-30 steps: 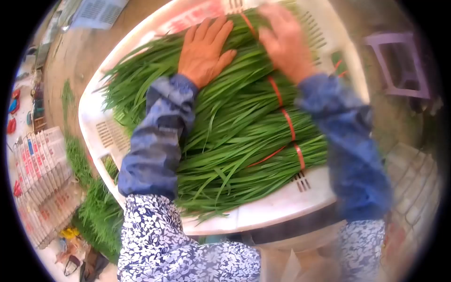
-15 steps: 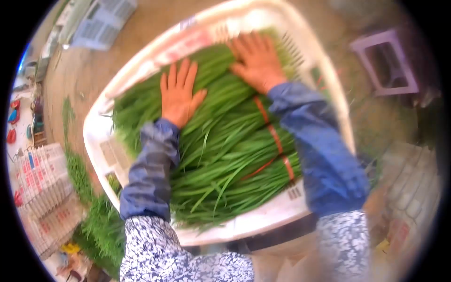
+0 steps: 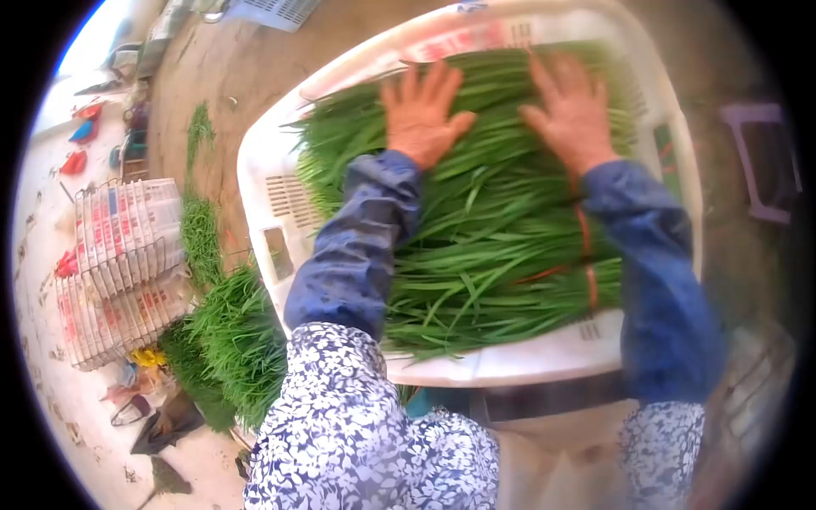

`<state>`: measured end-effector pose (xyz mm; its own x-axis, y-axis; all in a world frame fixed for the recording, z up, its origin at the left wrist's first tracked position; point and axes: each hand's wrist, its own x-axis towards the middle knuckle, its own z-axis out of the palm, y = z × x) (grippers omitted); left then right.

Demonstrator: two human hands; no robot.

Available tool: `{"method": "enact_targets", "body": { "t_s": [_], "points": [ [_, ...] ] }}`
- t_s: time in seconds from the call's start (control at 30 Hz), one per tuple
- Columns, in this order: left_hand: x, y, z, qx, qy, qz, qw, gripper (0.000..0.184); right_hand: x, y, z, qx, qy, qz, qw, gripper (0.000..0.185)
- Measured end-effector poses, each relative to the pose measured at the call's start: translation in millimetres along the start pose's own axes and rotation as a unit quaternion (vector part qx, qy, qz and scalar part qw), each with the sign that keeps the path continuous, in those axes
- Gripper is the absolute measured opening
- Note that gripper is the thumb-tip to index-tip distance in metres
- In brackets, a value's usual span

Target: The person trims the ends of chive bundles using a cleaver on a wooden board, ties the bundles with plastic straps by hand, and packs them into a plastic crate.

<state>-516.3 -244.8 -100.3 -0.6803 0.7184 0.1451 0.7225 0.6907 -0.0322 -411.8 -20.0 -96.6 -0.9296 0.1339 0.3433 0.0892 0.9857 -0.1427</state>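
Bundles of long green leaves that look like garlic chives fill a white plastic basket. My left hand lies flat on the upper part of the leaves, fingers spread. To its right, my right hand also rests on them with its fingers apart, slightly blurred. Red ties run round the bundles below my right hand. Blue sleeve covers reach up to both wrists. The leaves under my palms are hidden.
Loose greens lie in a heap left of the basket. Farther left are stacked white crates with red print. A purple frame-like stool stands at the right, and a pale blue crate at the top.
The view has shifted, so the basket appears farther right and more of the left floor shows. My hands stay spread on the leaves, now closer to level with each other.
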Motion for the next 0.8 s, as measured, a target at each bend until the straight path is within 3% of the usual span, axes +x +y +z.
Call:
{"method": "enact_targets", "body": {
  "t_s": [0.03, 0.13, 0.2, 0.27, 0.33, 0.47, 0.5, 0.57, 0.7, 0.8],
  "points": [
    [-3.3, -10.3, -14.9, 0.026, -0.015, -0.041, 0.999, 0.074, -7.8, -10.3, -11.1, 0.047, 0.003, -0.04, 0.998, 0.07],
    [-44.6, -32.8, 29.5, 0.029, -0.053, -0.071, 0.996, 0.072, -80.6, -57.7, -17.3, 0.164, -0.081, -0.07, 0.981, 0.073],
    [-49.5, -51.1, 57.5, -0.035, 0.096, -0.054, 0.993, 0.074, -93.1, -69.9, 0.5, 0.159, -0.098, -0.089, 0.978, 0.078],
    [-37.4, -67.5, 59.6, 0.002, 0.077, -0.041, 0.996, 0.074, -77.5, -71.0, 14.7, 0.122, -0.089, -0.09, 0.984, 0.08],
    [-25.6, -77.3, 24.8, 0.008, 0.029, -0.001, 1.0, 0.07, -75.8, -73.0, -1.6, 0.115, -0.093, -0.105, 0.983, 0.079],
    [-35.4, -31.6, -66.0, -0.021, 0.135, -0.007, 0.991, 0.062, -79.0, -88.8, -32.8, 0.145, -0.111, -0.1, 0.978, 0.081],
    [-58.4, 12.8, -75.1, -0.071, 0.097, 0.027, 0.992, 0.067, -113.5, -91.2, -39.4, 0.162, -0.128, -0.109, 0.972, 0.083],
    [-90.6, 46.5, -61.7, -0.047, 0.015, 0.078, 0.996, 0.069, -135.4, -113.8, -48.5, 0.214, -0.176, -0.151, 0.949, 0.085],
    [-143.1, 30.8, 22.0, -0.045, -0.028, -0.059, 0.997, 0.08, -148.8, -129.3, -45.7, 0.172, -0.263, -0.198, 0.929, 0.088],
    [-134.0, 39.5, 19.0, -0.047, -0.034, -0.06, 0.997, 0.082, -141.8, -126.1, -48.0, 0.092, -0.306, -0.218, 0.922, 0.096]
  ]
}}
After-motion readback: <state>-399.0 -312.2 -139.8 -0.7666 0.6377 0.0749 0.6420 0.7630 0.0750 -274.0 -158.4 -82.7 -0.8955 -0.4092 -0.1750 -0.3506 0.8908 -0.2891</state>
